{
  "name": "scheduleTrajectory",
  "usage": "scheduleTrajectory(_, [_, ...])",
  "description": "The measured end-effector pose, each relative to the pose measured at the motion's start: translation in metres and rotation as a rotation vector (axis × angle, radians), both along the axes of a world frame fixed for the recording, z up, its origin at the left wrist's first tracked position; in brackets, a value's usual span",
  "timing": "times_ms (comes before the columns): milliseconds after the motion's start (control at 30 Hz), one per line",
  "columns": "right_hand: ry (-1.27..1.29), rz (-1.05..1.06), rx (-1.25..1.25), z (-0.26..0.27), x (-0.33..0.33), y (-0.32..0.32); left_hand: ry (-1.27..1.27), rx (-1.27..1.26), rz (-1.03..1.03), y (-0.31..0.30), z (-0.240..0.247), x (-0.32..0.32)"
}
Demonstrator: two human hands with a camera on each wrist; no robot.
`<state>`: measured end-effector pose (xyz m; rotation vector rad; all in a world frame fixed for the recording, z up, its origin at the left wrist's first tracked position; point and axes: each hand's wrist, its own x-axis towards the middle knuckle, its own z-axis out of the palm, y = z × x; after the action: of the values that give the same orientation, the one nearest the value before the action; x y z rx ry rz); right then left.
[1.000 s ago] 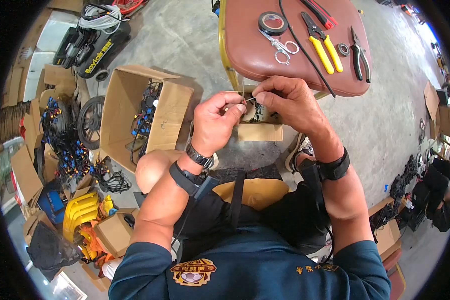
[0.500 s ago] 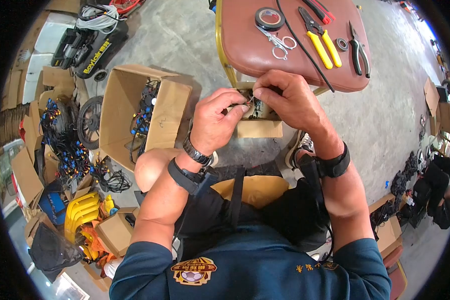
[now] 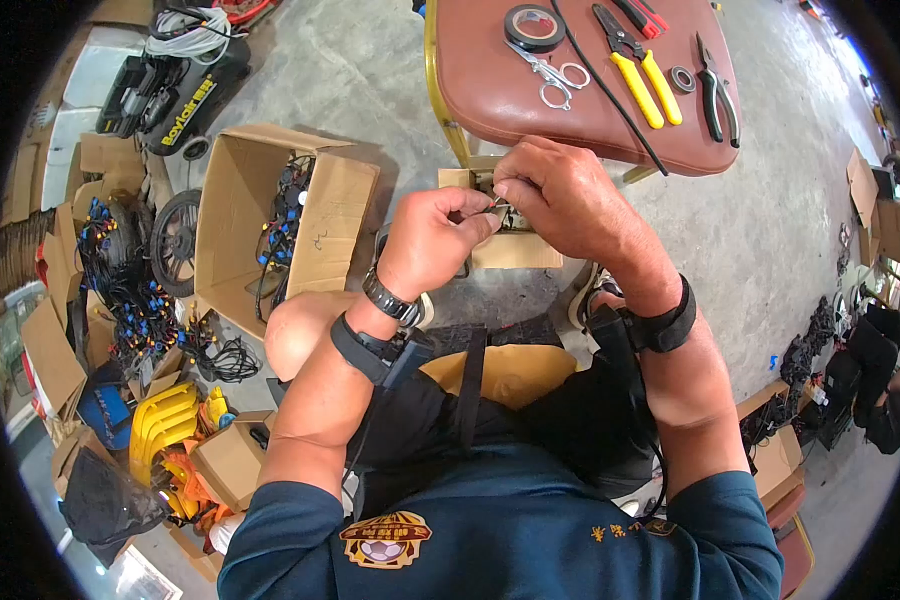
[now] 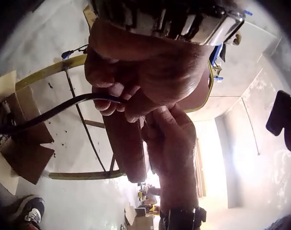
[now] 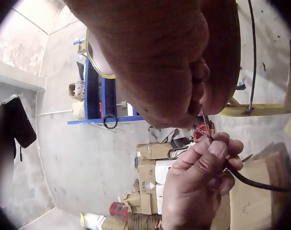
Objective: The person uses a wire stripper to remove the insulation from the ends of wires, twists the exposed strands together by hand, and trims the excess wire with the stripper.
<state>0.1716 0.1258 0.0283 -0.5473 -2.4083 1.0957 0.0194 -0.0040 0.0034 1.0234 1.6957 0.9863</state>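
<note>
Between thumb and fingers, my left hand (image 3: pixel 425 240) grips a black cable (image 5: pixel 253 183) near its end. The cable trails away in a curve in the left wrist view. Thin bare-looking wire ends (image 5: pixel 206 120) stick out of the cable toward my right hand (image 3: pixel 560 200). That hand pinches them with curled thumb and forefinger, its fingertips close to the left ones. In the head view both hands are above a small cardboard box (image 3: pixel 518 251) holding dark parts, and they partly hide the wire.
On the brown padded seat (image 3: pixel 490 100) lie black tape (image 3: pixel 513 32), folding scissors (image 3: pixel 553 78), yellow-handled wire strippers (image 3: pixel 630 88), pliers (image 3: pixel 713 95), a red-handled tool (image 3: pixel 648 20) and a black cord (image 3: pixel 620 108). A large cardboard box (image 3: pixel 335 230) with cables stands at left.
My right hand has turned, its back now more toward the head camera, and shifted slightly left. The pinched wire shows less between the hands. My left hand keeps its grip.
</note>
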Motion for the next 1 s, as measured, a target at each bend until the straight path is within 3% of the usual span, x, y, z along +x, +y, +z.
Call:
scheduleTrajectory(133, [-0.002, 0.008, 0.016, 0.002, 0.000, 0.001, -0.204, -0.035, 0.007, 0.001, -0.003, -0.003])
scheduleTrajectory(333, [0.033, -0.004, 0.004, 0.003, -0.001, 0.002, -0.166, -0.010, 0.020, -0.002, -0.005, 0.000])
scheduleTrajectory(633, [0.102, -0.277, -0.469, 0.016, 0.003, 0.005, -0.284, 0.082, 0.185, 0.000, 0.003, -0.010])
scheduleTrajectory(1000, [0.187, -0.170, -0.979, 0.021, -0.014, 0.009, -0.231, 0.254, 0.132, 0.013, 0.033, -0.017])
